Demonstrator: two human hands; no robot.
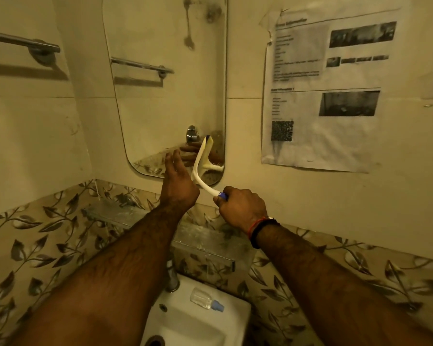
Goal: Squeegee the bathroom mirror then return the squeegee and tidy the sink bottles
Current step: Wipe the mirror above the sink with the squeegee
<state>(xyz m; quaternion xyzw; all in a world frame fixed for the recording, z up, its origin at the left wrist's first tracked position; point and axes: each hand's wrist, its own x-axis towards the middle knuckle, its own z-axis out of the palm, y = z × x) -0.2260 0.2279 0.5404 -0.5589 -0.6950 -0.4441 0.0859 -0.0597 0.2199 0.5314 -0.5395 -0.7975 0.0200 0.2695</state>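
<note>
One mirror [165,96] fills the wall ahead of you; the squeegee [202,166] lies against its lower right corner, long axis rising up and left from your grip. Your right hand [240,208] wraps the handle end firmly. Your left hand [178,186], nearer the blade, is spread beside it and holds nothing. A small bottle [206,299] lies on the sink [235,318] below.

Hidden or unclear, for your record:
- Poster [328,96]: text too blurred for you to read.
- Squeegee [200,168] grip: buried in your right hand [243,208].
- Tap [171,278]: mostly behind your left forearm.
- Sink [193,320]: basin cut by bottom edge.
- Mirror [165,83]: top cropped.
</note>
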